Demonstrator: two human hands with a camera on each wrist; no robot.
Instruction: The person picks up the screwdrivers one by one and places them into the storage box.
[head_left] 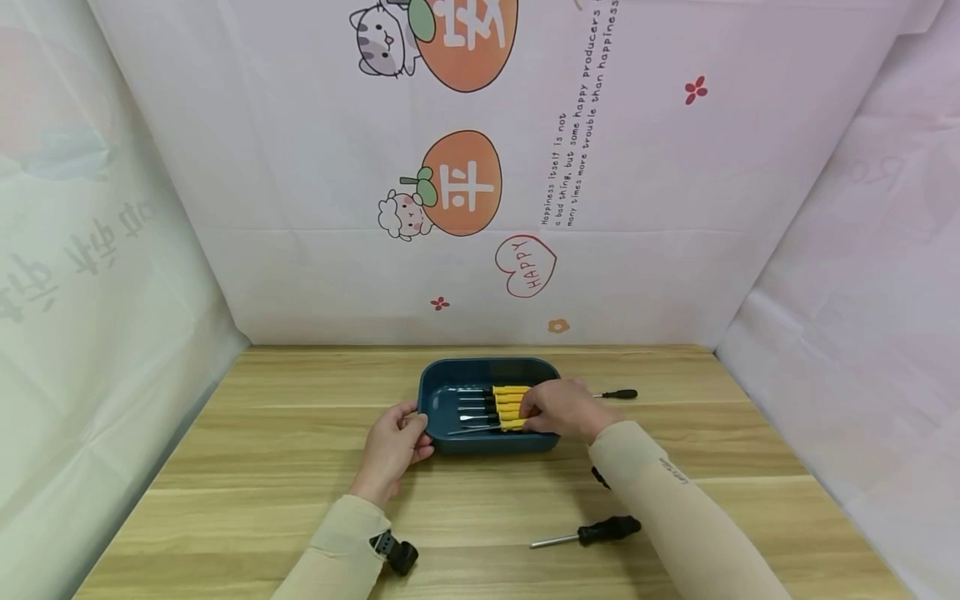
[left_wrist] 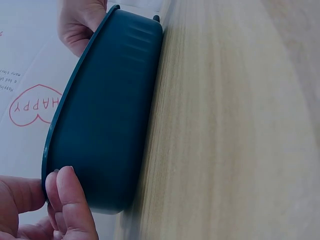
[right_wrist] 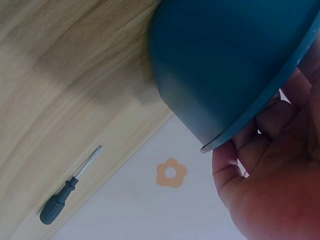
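A dark teal plastic box [head_left: 495, 446] sits on the wooden table, with several yellow-and-black screwdrivers [head_left: 510, 389] lying side by side inside, shafts toward the left. My left hand [head_left: 393, 442] grips the box's left front corner, thumb at the rim and fingers against the outer wall [left_wrist: 102, 110]. Reaching over the right rim, my right hand [head_left: 562, 408] pinches the yellow handle of the nearest screwdriver [head_left: 512, 425], whose shaft slants slightly from the row. In the right wrist view the box wall hides the fingertips of that right hand [right_wrist: 280, 175].
A black-handled screwdriver [head_left: 600, 531] lies in front of the box, to the right. Another black-handled screwdriver [head_left: 621, 394] lies beyond my right hand. Part of a small black object [head_left: 598, 476] shows beside my right forearm. White printed sheets [head_left: 637, 275] wall the table's back and sides.
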